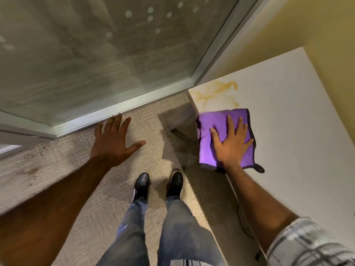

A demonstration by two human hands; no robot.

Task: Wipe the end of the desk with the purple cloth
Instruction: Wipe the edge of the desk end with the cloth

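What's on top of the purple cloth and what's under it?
The right hand lies flat on the purple cloth, fingers spread. Under it is the white desk; that covered patch is hidden.

Right hand [231,144] flat, palm down, fingers spread. Left hand [115,141] open, fingers splayed, arm extended forward.

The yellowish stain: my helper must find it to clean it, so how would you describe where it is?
On the white desk, look at the far corner nearest the glass wall. The yellowish stain lies just beyond the purple cloth; it is the only mark there.
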